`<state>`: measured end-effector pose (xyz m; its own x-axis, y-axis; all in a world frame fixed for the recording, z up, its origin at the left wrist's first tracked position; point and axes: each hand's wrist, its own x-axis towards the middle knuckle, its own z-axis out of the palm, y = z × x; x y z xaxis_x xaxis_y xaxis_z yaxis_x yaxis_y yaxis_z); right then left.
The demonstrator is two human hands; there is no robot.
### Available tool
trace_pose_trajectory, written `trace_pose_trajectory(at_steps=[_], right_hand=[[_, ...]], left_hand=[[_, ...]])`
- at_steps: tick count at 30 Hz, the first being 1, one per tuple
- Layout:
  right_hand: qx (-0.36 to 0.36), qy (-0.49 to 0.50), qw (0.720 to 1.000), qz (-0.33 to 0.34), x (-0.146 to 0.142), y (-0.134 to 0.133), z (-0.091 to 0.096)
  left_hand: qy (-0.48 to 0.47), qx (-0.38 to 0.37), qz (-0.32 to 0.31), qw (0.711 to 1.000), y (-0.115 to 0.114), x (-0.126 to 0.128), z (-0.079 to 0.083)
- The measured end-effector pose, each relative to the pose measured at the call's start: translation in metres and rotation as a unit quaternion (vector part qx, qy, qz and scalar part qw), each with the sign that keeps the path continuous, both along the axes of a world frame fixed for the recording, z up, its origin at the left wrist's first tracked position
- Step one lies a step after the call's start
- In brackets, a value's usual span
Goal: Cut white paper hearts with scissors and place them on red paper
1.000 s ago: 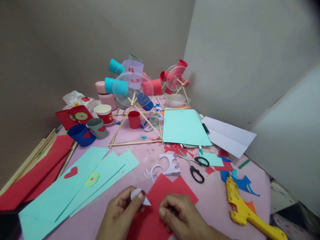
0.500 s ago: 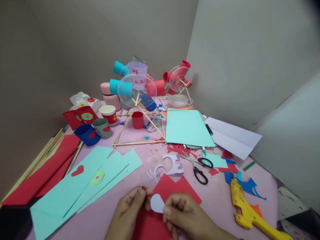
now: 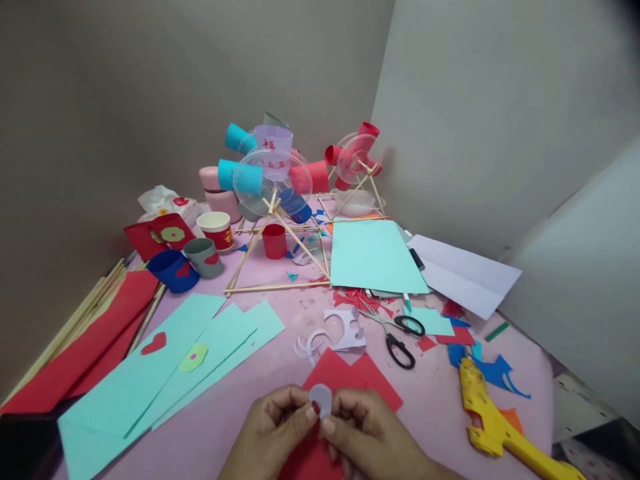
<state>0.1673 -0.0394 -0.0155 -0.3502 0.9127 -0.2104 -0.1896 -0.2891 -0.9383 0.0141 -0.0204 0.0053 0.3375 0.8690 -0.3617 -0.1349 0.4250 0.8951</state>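
My left hand [image 3: 273, 430] and my right hand [image 3: 367, 433] meet at the bottom centre, fingers pinched together on a small pale lilac paper cutout [image 3: 321, 399]. They hover over a sheet of red paper [image 3: 360, 379] lying on the pink table [image 3: 280, 360]. Just beyond lie white paper offcuts [image 3: 343, 330] and black-handled scissors [image 3: 397, 337].
A yellow glue gun [image 3: 487, 417] lies at the right. Teal paper strips [image 3: 165, 367] and red sheets [image 3: 75, 353] lie at the left, with wooden sticks. Two stick-and-cup wheel models [image 3: 273, 180] stand at the back, beside paper cups [image 3: 205, 250], a teal sheet [image 3: 373, 257] and white paper [image 3: 465, 273].
The lilac cutout went from my left fingers alone to being pinched by both hands. My hands drew together and shifted slightly right.
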Motion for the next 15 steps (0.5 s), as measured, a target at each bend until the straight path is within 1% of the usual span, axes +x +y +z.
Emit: trace_pose_trajectory(at_steps=[2,5,7,10,15], right_hand=[[0.005,-0.039,0.999,0.003,0.0002,-0.0013,0.0025],[-0.01,-0.057,0.998,0.024,0.0014,-0.0016,0.004],[-0.007,-0.065,0.997,0.027,0.0027,-0.0009,0.0038],[0.019,-0.078,0.997,0.014,0.0042,0.0002,0.0027],[0.063,-0.12,0.991,0.012,0.0031,0.001,0.005]], left_hand=[[0.019,0.001,0.0,1.0,-0.0008,0.0,-0.0004],[0.057,0.012,0.008,0.998,-0.0003,-0.0004,0.0019],[0.082,0.023,0.013,0.996,0.0007,-0.0012,0.0037],[0.101,0.036,0.01,0.994,0.0014,-0.0017,0.0053],[0.1,0.052,-0.025,0.993,0.0002,0.0006,0.0063]])
